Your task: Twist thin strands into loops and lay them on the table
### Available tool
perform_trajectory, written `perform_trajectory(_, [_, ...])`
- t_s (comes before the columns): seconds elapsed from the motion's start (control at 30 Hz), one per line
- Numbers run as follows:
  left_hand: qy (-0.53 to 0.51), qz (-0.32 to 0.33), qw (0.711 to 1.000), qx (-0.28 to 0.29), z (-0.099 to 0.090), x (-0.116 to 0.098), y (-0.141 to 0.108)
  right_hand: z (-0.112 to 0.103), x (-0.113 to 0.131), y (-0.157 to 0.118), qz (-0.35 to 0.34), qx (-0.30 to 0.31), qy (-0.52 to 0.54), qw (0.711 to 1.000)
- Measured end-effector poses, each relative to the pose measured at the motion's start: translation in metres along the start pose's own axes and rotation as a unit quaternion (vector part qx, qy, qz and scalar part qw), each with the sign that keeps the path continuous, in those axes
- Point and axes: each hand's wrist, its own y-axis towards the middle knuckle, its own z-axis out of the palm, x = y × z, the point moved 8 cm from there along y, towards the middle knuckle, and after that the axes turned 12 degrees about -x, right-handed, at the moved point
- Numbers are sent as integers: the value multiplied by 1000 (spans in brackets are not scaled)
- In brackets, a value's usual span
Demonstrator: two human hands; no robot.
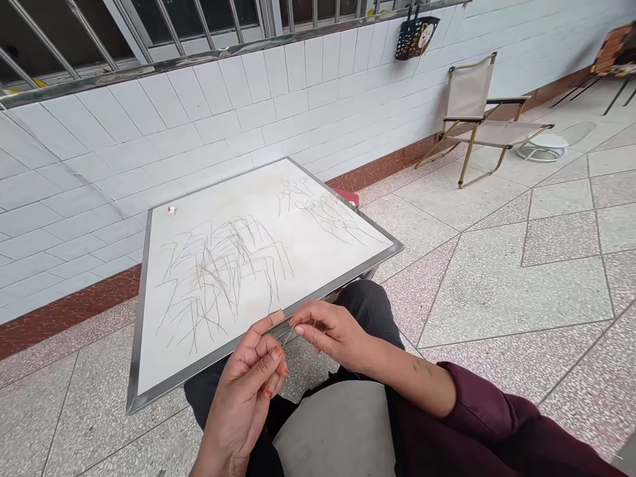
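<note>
My left hand point(251, 381) pinches a thin wire point(287, 338) between thumb and fingers, with its index finger, wrapped in a tan bandage point(277, 317), stretched toward the table's front edge. Close on its right, my right hand point(335, 333) holds the other part of the wire between thumb and forefinger. On the white table point(248, 192) beyond lie many thin, dark, bent wires point(213, 265) at the left and centre. Wire pieces with looped ends point(322, 205) are laid out at the right side.
A small white and red object point(171, 211) sits at the table's far left corner. Behind is a tiled wall point(223, 119) with a hanging basket point(416, 36). A folding chair point(472, 99) and a round white stand point(541, 146) are at the right. My knees are under the table's edge.
</note>
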Motion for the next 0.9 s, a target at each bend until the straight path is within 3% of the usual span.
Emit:
perform_trajectory(0.1, [12, 4, 1000, -2, -2, 0, 1, 1, -2, -1, 13, 3, 9, 1000])
perform_trajectory(0.33, [152, 58, 987, 12, 3, -11, 0, -2, 13, -1, -82, -24, -51, 995])
perform_trajectory(0.53, [223, 109, 969, -4, 10, -18, 3, 7, 14, -4, -106, 13, -80, 991])
perform_trajectory(0.9, [253, 82, 963, 50, 6, -16, 12, 6, 12, -6, -183, 40, -85, 979])
